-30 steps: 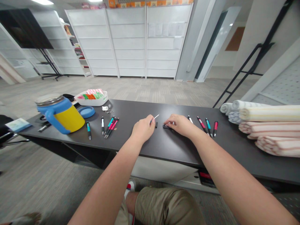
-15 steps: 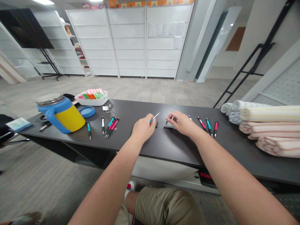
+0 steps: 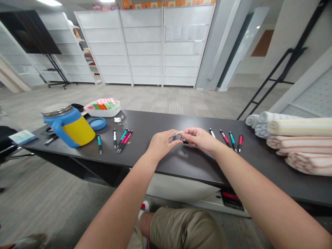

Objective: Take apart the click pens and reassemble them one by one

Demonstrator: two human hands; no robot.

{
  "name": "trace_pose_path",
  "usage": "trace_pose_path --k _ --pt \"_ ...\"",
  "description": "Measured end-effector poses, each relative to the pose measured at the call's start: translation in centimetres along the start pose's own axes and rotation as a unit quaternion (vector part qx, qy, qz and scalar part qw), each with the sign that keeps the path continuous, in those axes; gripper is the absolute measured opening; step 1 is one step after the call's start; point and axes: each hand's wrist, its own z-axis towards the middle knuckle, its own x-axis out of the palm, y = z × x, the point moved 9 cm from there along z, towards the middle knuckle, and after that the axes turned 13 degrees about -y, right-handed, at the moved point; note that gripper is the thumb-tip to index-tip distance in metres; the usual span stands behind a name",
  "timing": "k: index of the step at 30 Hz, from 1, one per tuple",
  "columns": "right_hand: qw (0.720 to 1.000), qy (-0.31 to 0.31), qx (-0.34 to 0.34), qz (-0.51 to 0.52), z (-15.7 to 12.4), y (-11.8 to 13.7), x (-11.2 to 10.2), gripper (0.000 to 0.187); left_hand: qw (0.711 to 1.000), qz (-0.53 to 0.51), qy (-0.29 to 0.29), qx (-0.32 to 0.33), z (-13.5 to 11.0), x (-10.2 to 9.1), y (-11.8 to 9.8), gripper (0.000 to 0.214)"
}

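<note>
My left hand (image 3: 164, 142) pinches a pen refill (image 3: 176, 134), a thin stick with a pale tip that slants up to the right. At that tip, the closed thumb and fingertips of my right hand (image 3: 198, 139) meet it. Whatever small piece they pinch is hidden. Beneath the right fingers lies a black pen part (image 3: 185, 142), mostly covered. Right of my hands rest a white pen (image 3: 212, 133), a red pen (image 3: 225, 138), a teal pen (image 3: 232, 141) and a shorter red pen part (image 3: 240, 142).
On the dark table (image 3: 140, 121), several pens (image 3: 124, 141) lie left of my hands. A blue-and-yellow jug (image 3: 75, 128), its blue lid (image 3: 97, 123) and a white basket of colourful packets (image 3: 103, 112) stand farther left. Rolled striped cloths (image 3: 306, 142) are stacked at the right.
My hands have come together: the left has moved right with the refill, and the right hand's fingertips now meet its tip. The pens on the table look unmoved.
</note>
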Motion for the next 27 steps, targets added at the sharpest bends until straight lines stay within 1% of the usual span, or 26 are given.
trace_pose_path --k 3,7,11,20,24,27 --pt "0.999 0.003 0.018 0.03 -0.03 -0.2 0.12 0.039 1.0 0.011 -0.004 0.011 0.0 -0.13 -0.18 0.03" --pt "0.998 -0.002 0.041 0.045 -0.07 -0.52 0.08 0.037 1.0 0.023 0.003 0.011 -0.07 -0.03 -0.16 0.031" --pt "0.996 0.008 0.058 0.066 -0.16 -0.75 0.37 0.035 0.999 0.018 -0.008 0.031 -0.03 -0.12 -0.46 0.03" --pt "0.995 0.0 0.046 0.092 0.02 -0.61 0.54 0.036 0.997 0.016 -0.028 0.066 0.07 0.0 -0.51 0.025" --pt "0.991 0.0 0.04 0.126 0.03 -0.32 0.61 0.045 0.997 0.018 -0.026 0.066 0.05 0.02 -0.74 0.023" --pt "0.99 -0.001 0.031 0.136 -0.01 -0.01 0.65 0.052 0.998 0.018 -0.026 0.052 0.09 -0.05 -0.64 0.022"
